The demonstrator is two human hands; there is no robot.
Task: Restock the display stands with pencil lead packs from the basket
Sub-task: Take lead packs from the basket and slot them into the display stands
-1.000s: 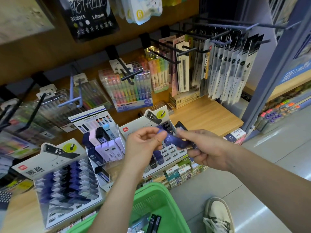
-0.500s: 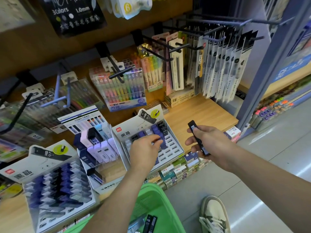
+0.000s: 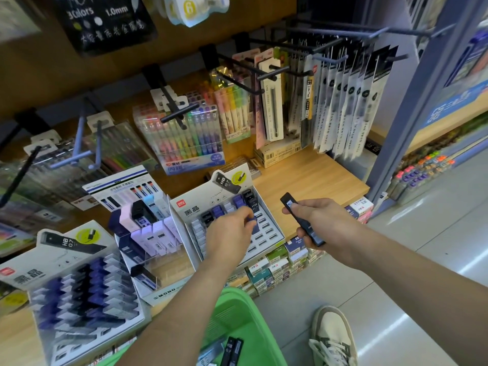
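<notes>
My left hand point(image 3: 229, 235) reaches into the white HB 0.7 display stand point(image 3: 274, 228) and pinches a purple lead pack point(image 3: 252, 222) down among its slots. To the right, my right hand point(image 3: 320, 223) grips a black lead pack point(image 3: 301, 219) above the wooden shelf edge. Under my left forearm hangs the green basket point(image 3: 245, 313), with black HB lead packs point(image 3: 232, 351) lying inside it. A second HB 0.7 display stand point(image 3: 79, 286), filled with blue and black packs, sits at the lower left.
A clear MONO stand point(image 3: 155, 247) of lead cases stands between the two white stands. Metal hooks point(image 3: 177, 114) with hanging pen packs jut out above the shelf. Small boxes point(image 3: 274, 265) line the shelf below. A shoe point(image 3: 332, 336) is on the tiled floor.
My hands, together on the purple pack a second ago, have parted. The left hand carried that pack down into the middle stand; the right hand drew away right with the black pack.
</notes>
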